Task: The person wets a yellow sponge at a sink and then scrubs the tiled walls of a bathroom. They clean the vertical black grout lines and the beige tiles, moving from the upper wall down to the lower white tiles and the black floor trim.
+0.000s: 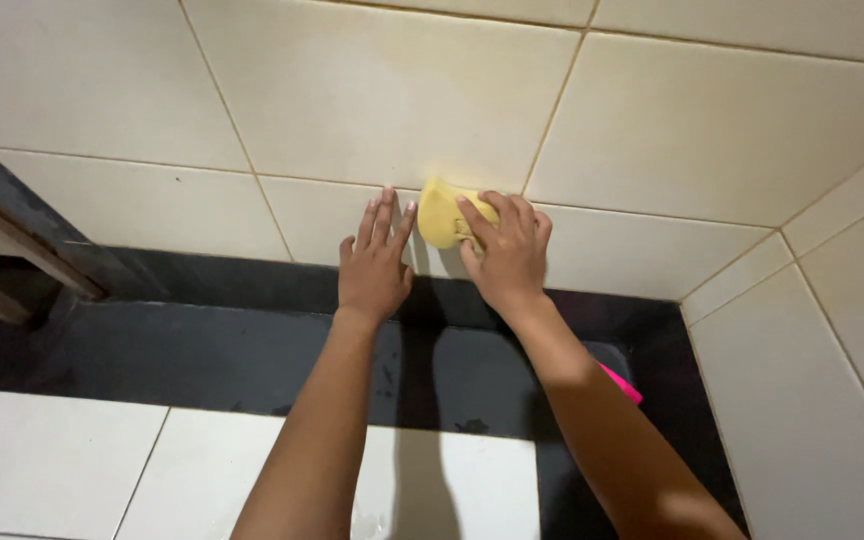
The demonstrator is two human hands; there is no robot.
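Right hand [508, 255] is gripping a yellow sponge [441, 212], pressing it flat against the cream wall tile [372, 90]. Left hand [376, 262] is resting open, palm on the wall just left of it, holding nothing. The sponge is poking out left of the right-hand fingers, sitting between both hands, above the dark ledge [202, 350]. Something pink [620, 383] is peeking out from behind the right forearm.

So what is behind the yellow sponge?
Cream wall tiles lie behind the yellow sponge, which the right hand presses there. The tile part under it is covered.

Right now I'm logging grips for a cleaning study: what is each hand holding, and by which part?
The right hand grips a yellow sponge by its right end, pressing it on the wall tile. The left hand holds nothing, flat against the tile.
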